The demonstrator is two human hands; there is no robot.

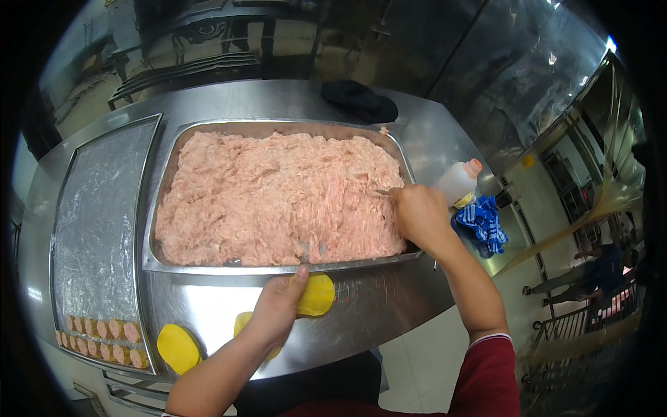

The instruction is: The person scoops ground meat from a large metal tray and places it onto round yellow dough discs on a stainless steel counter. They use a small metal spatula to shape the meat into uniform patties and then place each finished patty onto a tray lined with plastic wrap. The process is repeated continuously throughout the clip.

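Note:
A big metal tray (155,260) full of pale pink minced meat (278,194) fills the middle of the steel table. My right hand (419,214) is closed at the tray's right side, gripping a thin metal tool of which only a short tip (382,192) shows over the meat. My left hand (279,306) is closed on a round yellow wrapper (317,295) by the tray's front edge, thumb on top. More yellow wrappers (178,349) lie on the table at the front left, and another yellow piece (242,322) shows partly behind my left wrist.
At left, a mesh tray (97,222) lined with clear film carries rows of small meat-filled dumplings (114,329) at its near end. A dark cap (359,101) lies behind the meat. To the right stand a white bottle (458,182) and a blue checked cloth (483,224).

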